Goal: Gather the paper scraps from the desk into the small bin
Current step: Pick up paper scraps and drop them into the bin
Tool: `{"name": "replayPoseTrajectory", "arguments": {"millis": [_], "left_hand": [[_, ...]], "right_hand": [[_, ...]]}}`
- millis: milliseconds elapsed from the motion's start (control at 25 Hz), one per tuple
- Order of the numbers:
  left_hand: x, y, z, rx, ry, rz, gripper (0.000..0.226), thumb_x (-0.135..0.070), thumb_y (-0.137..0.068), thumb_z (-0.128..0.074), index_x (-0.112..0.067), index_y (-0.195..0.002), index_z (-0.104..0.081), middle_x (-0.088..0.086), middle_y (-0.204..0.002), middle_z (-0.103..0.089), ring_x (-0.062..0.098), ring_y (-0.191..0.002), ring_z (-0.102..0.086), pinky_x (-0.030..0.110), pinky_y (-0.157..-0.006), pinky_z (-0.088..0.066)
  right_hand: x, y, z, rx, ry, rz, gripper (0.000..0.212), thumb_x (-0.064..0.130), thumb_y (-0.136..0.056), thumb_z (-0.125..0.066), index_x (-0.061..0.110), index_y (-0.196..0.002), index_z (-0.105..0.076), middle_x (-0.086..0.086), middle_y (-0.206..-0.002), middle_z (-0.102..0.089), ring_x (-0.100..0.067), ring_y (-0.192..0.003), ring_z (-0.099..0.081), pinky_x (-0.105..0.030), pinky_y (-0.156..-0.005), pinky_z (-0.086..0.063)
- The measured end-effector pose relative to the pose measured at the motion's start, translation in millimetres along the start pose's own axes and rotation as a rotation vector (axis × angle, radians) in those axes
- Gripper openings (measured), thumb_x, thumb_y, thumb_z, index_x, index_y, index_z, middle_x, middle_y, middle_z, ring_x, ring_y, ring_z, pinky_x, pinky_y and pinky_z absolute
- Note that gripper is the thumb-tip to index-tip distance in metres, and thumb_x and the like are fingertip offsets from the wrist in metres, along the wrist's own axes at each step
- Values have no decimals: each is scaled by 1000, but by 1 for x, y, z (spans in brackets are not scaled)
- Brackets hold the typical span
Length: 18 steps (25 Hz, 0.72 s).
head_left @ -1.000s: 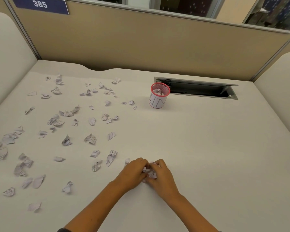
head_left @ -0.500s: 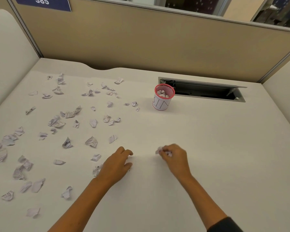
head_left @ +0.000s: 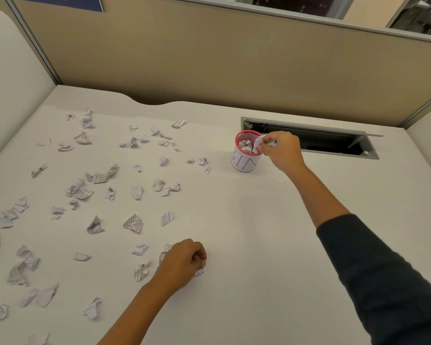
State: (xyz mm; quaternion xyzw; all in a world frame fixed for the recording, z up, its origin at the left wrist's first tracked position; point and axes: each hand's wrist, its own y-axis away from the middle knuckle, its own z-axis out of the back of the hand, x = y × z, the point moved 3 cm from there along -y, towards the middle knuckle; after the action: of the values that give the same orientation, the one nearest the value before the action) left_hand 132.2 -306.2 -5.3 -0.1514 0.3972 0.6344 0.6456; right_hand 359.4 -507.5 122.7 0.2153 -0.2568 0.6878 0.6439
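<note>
Pinching a crumpled scrap [head_left: 259,141] over the bin [head_left: 245,155] with my right hand [head_left: 281,151], my left hand [head_left: 184,263] curls around what seems another scrap [head_left: 199,271]. The pale desk [head_left: 246,245] carries scattered scraps [head_left: 133,223] leftward; the bin stands upright beside the cable slot [head_left: 309,139], below a tan partition [head_left: 234,61].

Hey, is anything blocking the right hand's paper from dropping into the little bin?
Nothing visible. The right hand holds its paper scraps right at the open rim of the small bin, which is partly filled but not to the top.
</note>
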Motion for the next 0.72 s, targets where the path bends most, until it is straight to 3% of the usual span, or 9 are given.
{"name": "replayPoseTrajectory", "arguments": {"millis": [120, 320, 480, 600, 720], "left_hand": [[4, -3, 5, 23, 118, 52, 21, -5, -79, -60, -25, -75, -62, -7, -76, -64, 4, -66, -57, 12, -61, -43], [7, -6, 7, 71, 202, 99, 19, -9, -77, -67, -28, -75, -63, -6, -68, -63, -1, -58, -55, 12, -58, -42], [10, -5, 6, 81, 219, 108, 16, -13, -77, -69, -27, -80, -64, -7, -69, -64, 0, -58, -54, 16, -61, -43], [9, -3, 4, 31, 242, 116, 17, -11, -79, -69, -26, -83, -64, -6, -69, -63, -1, -55, -52, 11, -58, -41], [6, 1, 2, -81, 323, 130, 19, -5, -81, -66, -24, -82, -64, -4, -66, -64, 0, -54, -54, 7, -57, -40]], "right_hand": [[6, -31, -12, 101, 162, 30, 16, 9, -85, -63, 9, -99, -72, -11, -106, -70, -25, -99, -61, -26, -79, -44], [12, -54, -20, 312, 147, -22, 22, 9, -84, -61, 18, -102, -71, -8, -112, -65, -19, -93, -54, -29, -74, -46], [14, -41, -11, 66, -8, -31, 27, 2, -88, -51, 13, -100, -73, -9, -110, -69, -22, -100, -61, -25, -82, -48], [16, -1, -10, -136, -193, -5, 23, 2, -85, -55, 11, -94, -74, -8, -97, -73, -15, -88, -64, -24, -81, -50], [12, 58, -36, -63, -364, -40, 20, 0, -81, -58, 10, -89, -73, -6, -87, -72, -13, -78, -61, -23, -78, -48]]}}
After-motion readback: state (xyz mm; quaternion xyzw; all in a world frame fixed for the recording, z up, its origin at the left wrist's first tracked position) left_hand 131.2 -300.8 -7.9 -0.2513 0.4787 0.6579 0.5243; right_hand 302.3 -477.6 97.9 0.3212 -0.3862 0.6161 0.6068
